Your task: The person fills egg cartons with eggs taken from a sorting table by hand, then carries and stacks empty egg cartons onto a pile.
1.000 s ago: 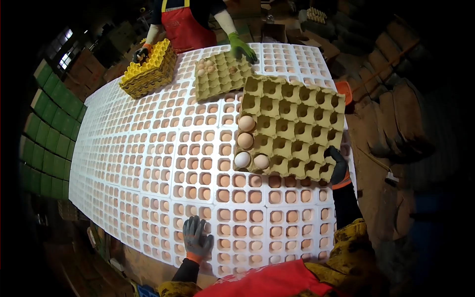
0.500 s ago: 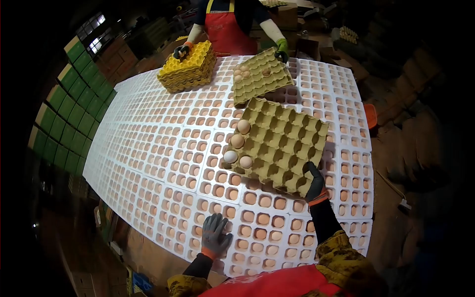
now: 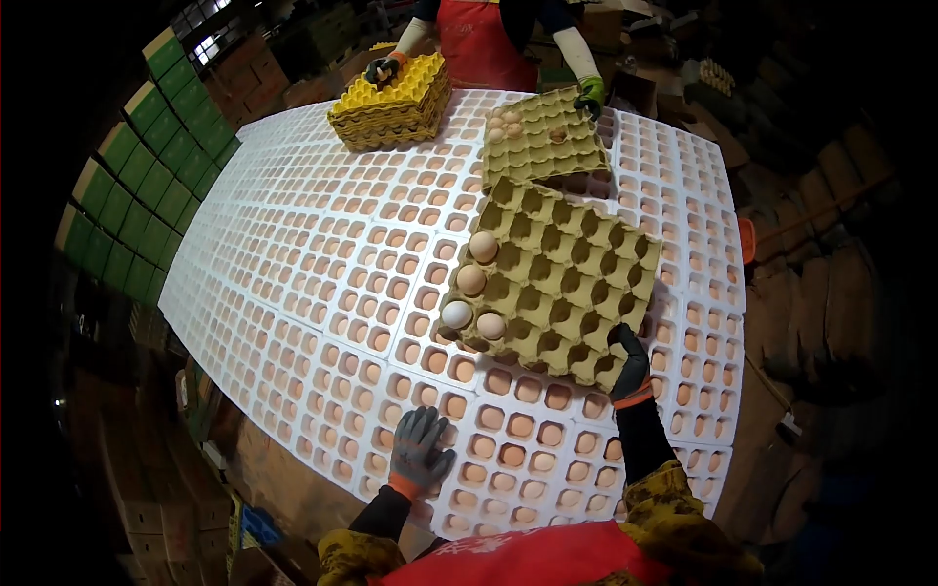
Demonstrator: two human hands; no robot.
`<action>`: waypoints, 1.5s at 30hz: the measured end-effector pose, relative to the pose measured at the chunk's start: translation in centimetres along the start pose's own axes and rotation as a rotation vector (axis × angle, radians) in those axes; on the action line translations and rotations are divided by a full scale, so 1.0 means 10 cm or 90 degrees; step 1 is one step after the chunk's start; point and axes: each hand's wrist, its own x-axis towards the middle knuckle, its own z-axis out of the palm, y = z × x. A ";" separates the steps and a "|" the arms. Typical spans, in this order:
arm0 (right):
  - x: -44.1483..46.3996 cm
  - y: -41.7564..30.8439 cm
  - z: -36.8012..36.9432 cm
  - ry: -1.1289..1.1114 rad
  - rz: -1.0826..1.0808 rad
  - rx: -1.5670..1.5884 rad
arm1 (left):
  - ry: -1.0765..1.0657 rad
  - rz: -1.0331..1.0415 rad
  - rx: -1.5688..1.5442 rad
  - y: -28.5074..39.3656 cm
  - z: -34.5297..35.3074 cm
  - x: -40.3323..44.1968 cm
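Observation:
My right hand (image 3: 633, 368), in a dark glove with an orange cuff, grips the lower right corner of a greenish cardboard egg tray (image 3: 557, 278). Several eggs lie at the tray's left edge, among them a whitish egg (image 3: 456, 313); its other cups hold nothing. Beneath are white foam trays (image 3: 391, 354) with an egg in most of the visible pockets. My left hand (image 3: 420, 451), gloved in grey, rests flat on the foam with its fingers spread, below and left of the cardboard tray.
Across the table a co-worker in a red apron (image 3: 484, 44) has one hand on stacked yellow trays (image 3: 391, 103) and the other at a second cardboard tray (image 3: 542, 142) with several eggs. Green boxes (image 3: 122, 195) are piled at left, sacks (image 3: 831, 303) at right.
The view has shifted, so the table sits differently in the frame. The held tray has tilted and moved nearer the foam trays. The co-worker's green-gloved hand has gone to their tray's far corner.

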 end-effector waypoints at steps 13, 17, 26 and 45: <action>0.63 0.60 1.35 -0.065 0.058 0.172 | -0.010 -0.009 0.011 0.05 0.00 -0.01; 1.13 0.99 1.62 -0.076 0.033 0.240 | 0.001 0.008 0.013 0.02 0.04 -0.03; 0.95 0.92 1.74 -0.096 0.071 0.155 | 0.005 -0.001 -0.004 -0.03 0.01 -0.03; -2.44 1.91 1.82 -0.134 0.285 0.126 | 0.340 -0.191 -1.449 -0.33 -0.52 -1.53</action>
